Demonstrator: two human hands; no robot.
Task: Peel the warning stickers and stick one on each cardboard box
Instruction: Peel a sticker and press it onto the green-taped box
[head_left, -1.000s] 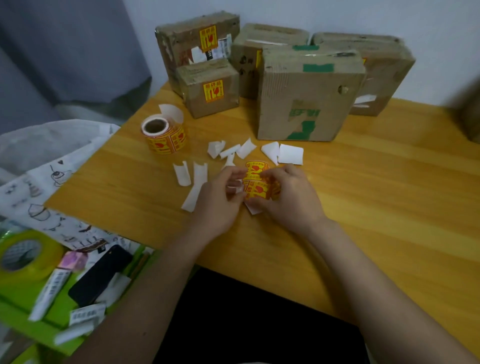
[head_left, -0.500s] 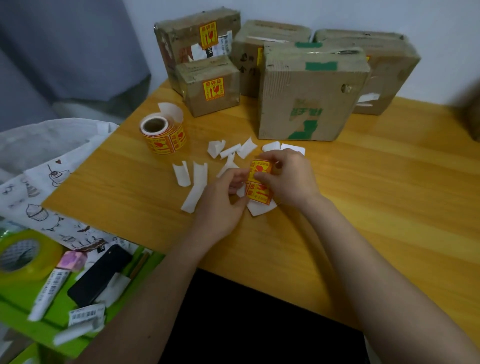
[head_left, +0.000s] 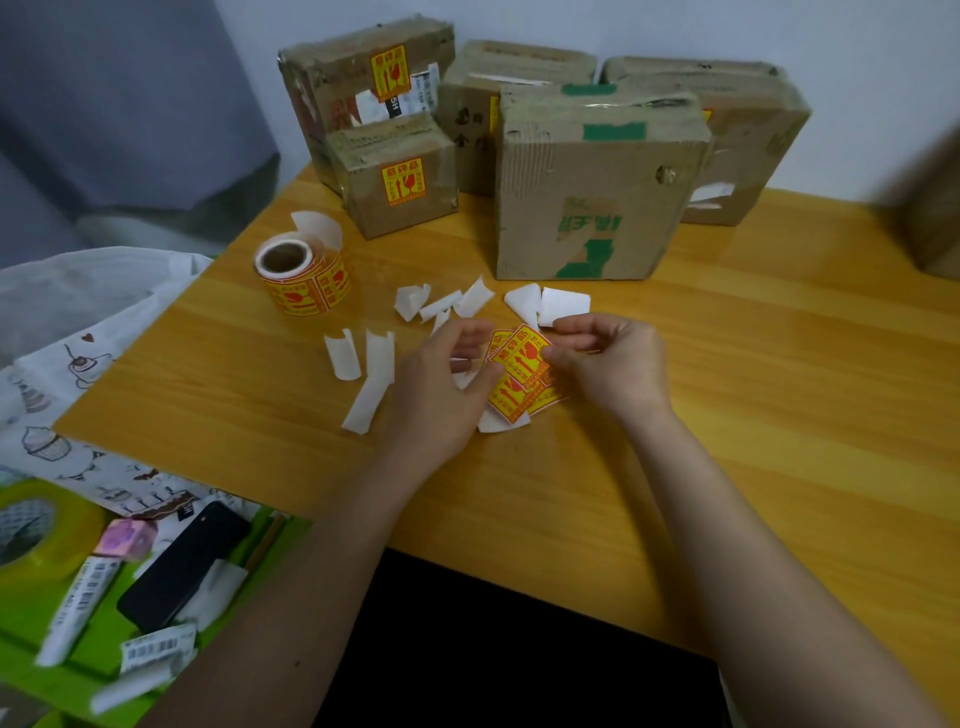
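A short strip of yellow-and-red warning stickers (head_left: 519, 376) lies between my hands over the wooden table (head_left: 727, 389). My left hand (head_left: 441, 384) pinches its lower left edge. My right hand (head_left: 608, 364) pinches the top sticker at its right edge. The sticker roll (head_left: 306, 278) stands at the left. Several cardboard boxes stand at the back: a small one (head_left: 400, 176) and a taller one behind it (head_left: 363, 73) each carry a yellow sticker. The large front box (head_left: 597, 187) shows none on its near face.
Several curled white backing scraps (head_left: 371, 374) lie around my hands. Left of the table sit a white printed bag (head_left: 62, 332), a tape roll (head_left: 31, 530), a black phone (head_left: 182, 566) and barcode labels on a green surface.
The sticker strip has tilted and spread wider between my hands. My right hand has shifted right and now holds the top sticker's right edge. The view has come closer.
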